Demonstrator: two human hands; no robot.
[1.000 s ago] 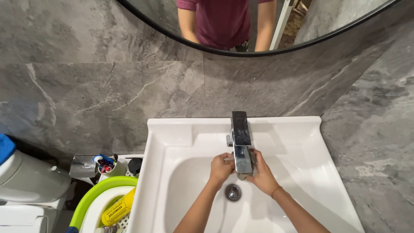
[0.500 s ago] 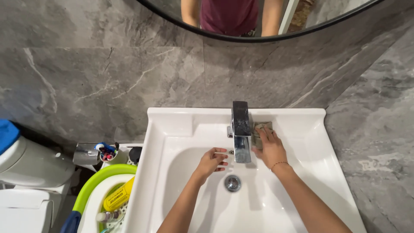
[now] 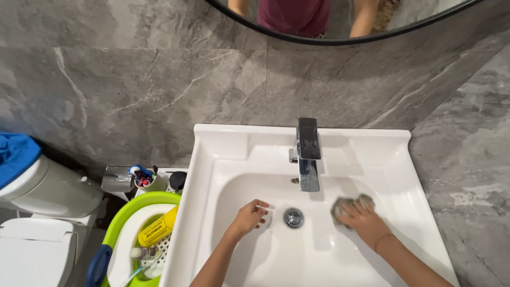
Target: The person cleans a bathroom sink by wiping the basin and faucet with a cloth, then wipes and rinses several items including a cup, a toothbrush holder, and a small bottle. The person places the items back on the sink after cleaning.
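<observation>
Grey crumpled cloth [image 3: 350, 204], pressed under the right hand [image 3: 365, 220], had moved from the chrome tap [image 3: 308, 157] into the white ceramic basin [image 3: 255, 159]; the left hand [image 3: 247, 217] rested loosely curled, empty.

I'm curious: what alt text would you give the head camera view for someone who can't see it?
Seen from above, a person's right hand presses a grey cloth against the inside of a white sink, while the left hand rests in the basin near the drain. A chrome tap stands at the back, below a mirror on a grey marbled wall.

Home bathroom, white sink [image 3: 223, 154], chrome tap [image 3: 308, 154], toilet [image 3: 37, 212], round mirror [image 3: 340, 18]
</observation>
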